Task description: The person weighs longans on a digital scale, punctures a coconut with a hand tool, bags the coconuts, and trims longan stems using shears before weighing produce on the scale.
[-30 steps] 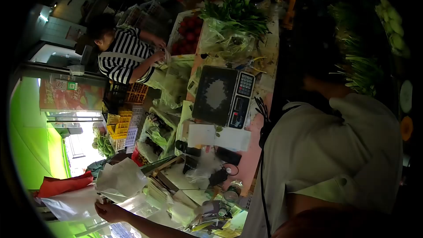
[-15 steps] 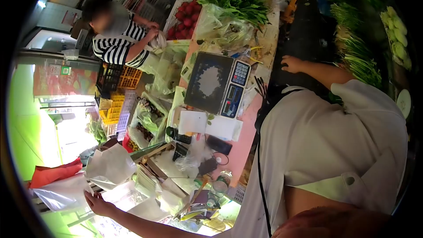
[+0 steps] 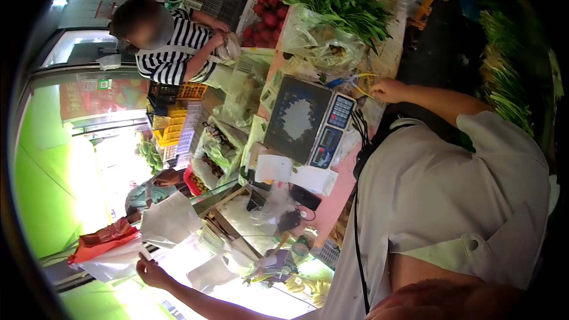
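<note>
My left hand (image 3: 155, 274) reaches out at the lower left. Its fingers pinch the edge of a white plastic bag (image 3: 112, 265), which lies with a red plastic bag (image 3: 104, 240). My right hand (image 3: 388, 90) is curled at the counter's near edge. Its fingertips meet the yellow handle end of a blue-and-yellow plier-like tool (image 3: 357, 80); whether they grip anything is hidden. Beyond that hand, a digital scale (image 3: 299, 120) with a dark, worn platform sits on the counter.
Leafy greens (image 3: 338, 9) and a clear bag (image 3: 320, 38) lie at the counter's far end. Red radishes (image 3: 267, 18) fill a crate. Papers (image 3: 314, 179), a phone (image 3: 305, 197) and a jar (image 3: 304, 243) are near the scale. A person in stripes (image 3: 172, 47) stands across, handling cloth-like material.
My right hand has come from beside the counter to the plier-like tool's handle. My left fingers have closed on the white plastic bag's edge. The whole view has shifted.
</note>
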Motion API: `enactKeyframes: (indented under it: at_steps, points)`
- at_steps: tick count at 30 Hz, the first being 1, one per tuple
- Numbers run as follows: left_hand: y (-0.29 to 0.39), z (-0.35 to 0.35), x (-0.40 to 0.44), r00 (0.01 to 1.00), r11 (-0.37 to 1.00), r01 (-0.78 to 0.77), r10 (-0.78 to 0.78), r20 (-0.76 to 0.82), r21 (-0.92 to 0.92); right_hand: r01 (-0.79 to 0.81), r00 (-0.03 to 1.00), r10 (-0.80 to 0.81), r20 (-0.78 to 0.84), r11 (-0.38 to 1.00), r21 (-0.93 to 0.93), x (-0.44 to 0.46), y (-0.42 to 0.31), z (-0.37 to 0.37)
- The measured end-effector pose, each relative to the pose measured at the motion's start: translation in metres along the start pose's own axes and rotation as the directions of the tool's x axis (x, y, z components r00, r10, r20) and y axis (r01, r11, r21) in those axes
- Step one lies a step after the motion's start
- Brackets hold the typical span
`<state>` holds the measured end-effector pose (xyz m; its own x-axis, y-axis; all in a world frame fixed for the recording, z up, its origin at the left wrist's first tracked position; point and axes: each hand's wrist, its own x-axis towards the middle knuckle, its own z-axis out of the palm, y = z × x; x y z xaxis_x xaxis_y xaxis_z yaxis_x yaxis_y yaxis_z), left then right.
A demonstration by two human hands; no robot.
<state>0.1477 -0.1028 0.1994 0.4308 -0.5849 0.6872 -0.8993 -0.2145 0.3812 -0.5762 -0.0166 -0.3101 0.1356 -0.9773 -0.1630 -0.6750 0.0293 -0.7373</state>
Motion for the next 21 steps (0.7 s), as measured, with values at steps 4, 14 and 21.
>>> enactKeyframes:
  at_steps: [4,14,21]
  points:
    - [0.034,0.021,-0.033,0.924,0.992,-0.049,0.088,0.372,-0.113,0.02,1.0,-0.018,-0.015,0.989,0.148,0.025,0.019,0.006]
    - [0.142,0.035,-0.187,0.611,0.984,-0.121,0.178,0.771,-0.131,0.363,0.906,-0.059,-0.418,0.616,0.699,0.169,-0.092,-0.111]
    - [0.134,0.035,-0.352,0.369,0.97,0.167,0.105,0.924,-0.178,0.294,0.93,0.096,-0.356,0.39,0.873,0.356,-0.192,-0.147]
